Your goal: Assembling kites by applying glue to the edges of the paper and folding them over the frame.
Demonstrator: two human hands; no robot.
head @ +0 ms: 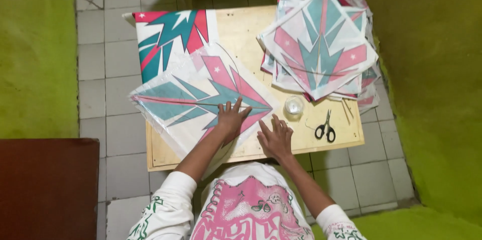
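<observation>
A diamond-shaped paper kite (196, 97) with teal and pink star-burst print lies flat on the low wooden table (241, 29). My left hand (232, 118) presses on its lower right part with fingers spread. My right hand (275, 137) lies flat beside it at the kite's right corner, fingers apart, touching the paper edge and the table. Neither hand grips anything.
A stack of several finished kites (319, 46) sits at the table's right back. A printed sheet (165, 36) hangs over the left back edge. A small clear round container (293, 105) and black-handled scissors (326, 128) lie near the front right. Green walls flank the tiled floor; a dark brown surface (47, 187) stands at left.
</observation>
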